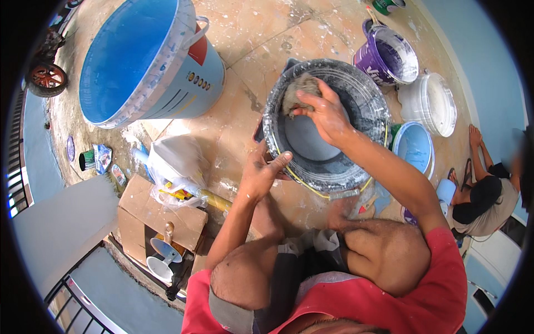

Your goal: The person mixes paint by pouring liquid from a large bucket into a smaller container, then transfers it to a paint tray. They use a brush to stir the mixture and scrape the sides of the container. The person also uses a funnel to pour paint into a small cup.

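A black bucket [364, 92], its wall smeared with whitish paint, stands between my feet with greyish liquid at its bottom. My right hand [328, 114] reaches inside from the right, fingers closed around a rough grey-brown sponge-like wad [291, 101] pressed against the far left inner wall. The hand hides part of the wad. At the near left rim my left hand [261, 172] grips the bucket, thumb up by the edge and the other fingers partly hidden at its outside. A yellowish wire handle [311, 190] hangs along the near side.
A large blue-lined bucket [207, 83] stands far left. Purple [367, 60], white [425, 103] and pale blue [414, 146] pails line the right. A cardboard box [136, 203] and plastic bag [178, 158] lie left. Another person [484, 195] sits at the right.
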Demonstrator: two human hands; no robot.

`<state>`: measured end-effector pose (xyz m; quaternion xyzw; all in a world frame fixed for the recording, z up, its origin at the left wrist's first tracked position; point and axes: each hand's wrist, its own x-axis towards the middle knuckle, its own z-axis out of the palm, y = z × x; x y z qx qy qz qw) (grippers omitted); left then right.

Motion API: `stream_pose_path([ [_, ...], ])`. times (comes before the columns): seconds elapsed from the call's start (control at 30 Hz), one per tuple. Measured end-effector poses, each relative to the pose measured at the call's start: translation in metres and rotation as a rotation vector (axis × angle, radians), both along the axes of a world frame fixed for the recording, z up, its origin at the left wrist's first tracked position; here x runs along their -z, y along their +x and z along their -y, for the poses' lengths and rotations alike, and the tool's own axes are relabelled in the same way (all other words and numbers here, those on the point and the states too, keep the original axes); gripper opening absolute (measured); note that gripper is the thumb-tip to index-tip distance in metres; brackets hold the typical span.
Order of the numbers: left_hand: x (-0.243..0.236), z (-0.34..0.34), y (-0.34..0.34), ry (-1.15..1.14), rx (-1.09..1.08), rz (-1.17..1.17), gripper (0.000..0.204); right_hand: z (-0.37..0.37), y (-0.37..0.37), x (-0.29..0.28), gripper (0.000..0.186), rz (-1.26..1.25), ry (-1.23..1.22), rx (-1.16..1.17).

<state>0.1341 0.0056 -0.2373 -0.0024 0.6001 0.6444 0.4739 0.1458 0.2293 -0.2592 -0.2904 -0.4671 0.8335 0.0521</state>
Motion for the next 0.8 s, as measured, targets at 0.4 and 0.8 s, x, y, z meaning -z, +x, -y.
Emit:
stream_pose_path([
  [0.4,0.007,-0.001,0.015,0.001,-0.117,-0.009,0.042,-0.009,-0.053,-0.009,0.031,-0.120,1.844,-0.279],
  [0.8,0.011,-0.004,0.011,0.047,-0.136,0.014,0.044,-0.098,0.053,-0.048,0.039,0.740,1.742,-0.151],
])
